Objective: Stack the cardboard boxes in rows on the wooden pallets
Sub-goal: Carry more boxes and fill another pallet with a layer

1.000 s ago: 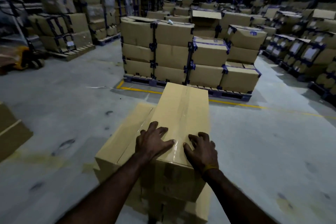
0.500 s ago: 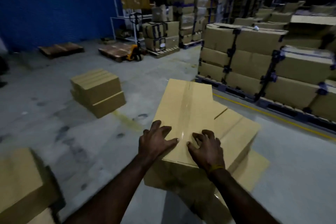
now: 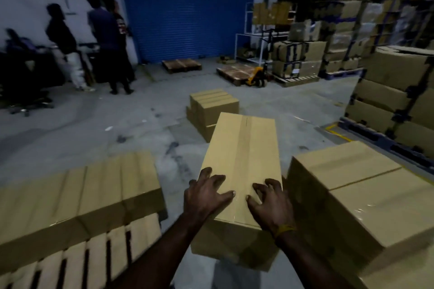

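Whole view swung left since a second ago: both hands, left hand [image 3: 206, 197] and right hand [image 3: 270, 204], still grasping the cardboard box [image 3: 242, 159], now beside the wooden pallet [image 3: 77, 263], so placing's probably next.

Head cam, fwd-down, close over hands [image 3: 239, 202].
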